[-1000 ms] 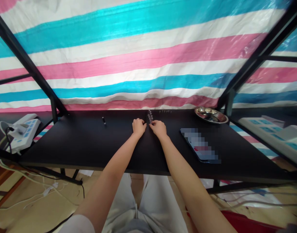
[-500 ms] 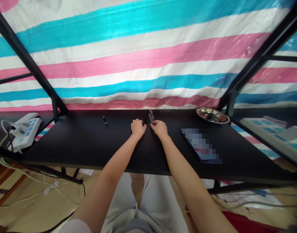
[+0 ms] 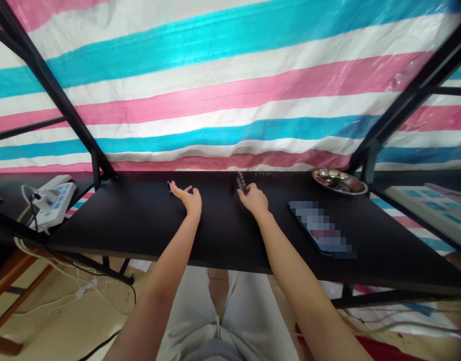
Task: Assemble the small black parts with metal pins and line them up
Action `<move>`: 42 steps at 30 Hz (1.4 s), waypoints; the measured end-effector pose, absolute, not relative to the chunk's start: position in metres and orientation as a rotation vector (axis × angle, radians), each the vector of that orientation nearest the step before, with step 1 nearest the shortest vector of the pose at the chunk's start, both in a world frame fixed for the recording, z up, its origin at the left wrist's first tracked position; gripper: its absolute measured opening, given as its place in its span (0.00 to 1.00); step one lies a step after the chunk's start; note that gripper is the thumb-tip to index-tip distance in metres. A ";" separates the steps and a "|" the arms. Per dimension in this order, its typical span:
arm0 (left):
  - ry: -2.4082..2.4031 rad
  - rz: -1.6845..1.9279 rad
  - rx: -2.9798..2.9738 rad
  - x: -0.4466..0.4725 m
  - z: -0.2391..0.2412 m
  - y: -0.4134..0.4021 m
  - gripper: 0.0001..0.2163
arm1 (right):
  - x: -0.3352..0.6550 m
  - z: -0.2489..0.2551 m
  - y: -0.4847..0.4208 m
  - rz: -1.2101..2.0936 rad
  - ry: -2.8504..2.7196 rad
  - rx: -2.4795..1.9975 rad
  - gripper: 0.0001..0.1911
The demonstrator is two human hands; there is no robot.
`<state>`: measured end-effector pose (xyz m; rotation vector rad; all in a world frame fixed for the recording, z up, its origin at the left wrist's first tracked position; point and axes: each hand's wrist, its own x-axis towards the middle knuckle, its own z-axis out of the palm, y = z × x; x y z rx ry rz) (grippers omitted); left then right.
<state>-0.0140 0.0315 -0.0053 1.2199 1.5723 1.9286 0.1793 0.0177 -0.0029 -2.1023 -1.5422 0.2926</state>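
My left hand (image 3: pixel 189 199) is over the left part of the black table, fingers stretched out and apart. Its fingertips are at a small black stick with a white band (image 3: pixel 169 187), partly hidden behind them; contact cannot be made out. Near the table's middle, my right hand (image 3: pixel 255 199) is closed, thumb and fingers together at the near end of a strip of small clear beads (image 3: pixel 241 180). The strip runs away from me toward the back edge, and its near end is covered by the fingers.
Several tiny clear pieces (image 3: pixel 265 175) lie in a row at the back edge. A shiny metal dish (image 3: pixel 339 181) sits at the back right, with a blurred-out flat phone-like object (image 3: pixel 320 230) nearer me. Power strips (image 3: pixel 57 205) lie left. Black frame posts flank the table; striped sheeting hangs behind.
My left hand has left the middle beside the strip, moved left to the small black stick and spread its fingers. My right hand stays at the strip's near end. The view has shifted slightly.
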 end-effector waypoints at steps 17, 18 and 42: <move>1.276 1.982 0.638 -0.051 -0.007 0.065 0.37 | 0.171 0.012 0.006 -0.016 -1.475 -2.049 0.20; 1.285 1.970 0.630 -0.052 -0.007 0.067 0.36 | 0.171 0.011 0.006 -0.028 -1.476 -2.042 0.20; 0.712 1.123 0.683 -0.015 0.016 0.026 0.13 | 0.133 -0.013 0.014 0.818 -1.624 -1.283 0.18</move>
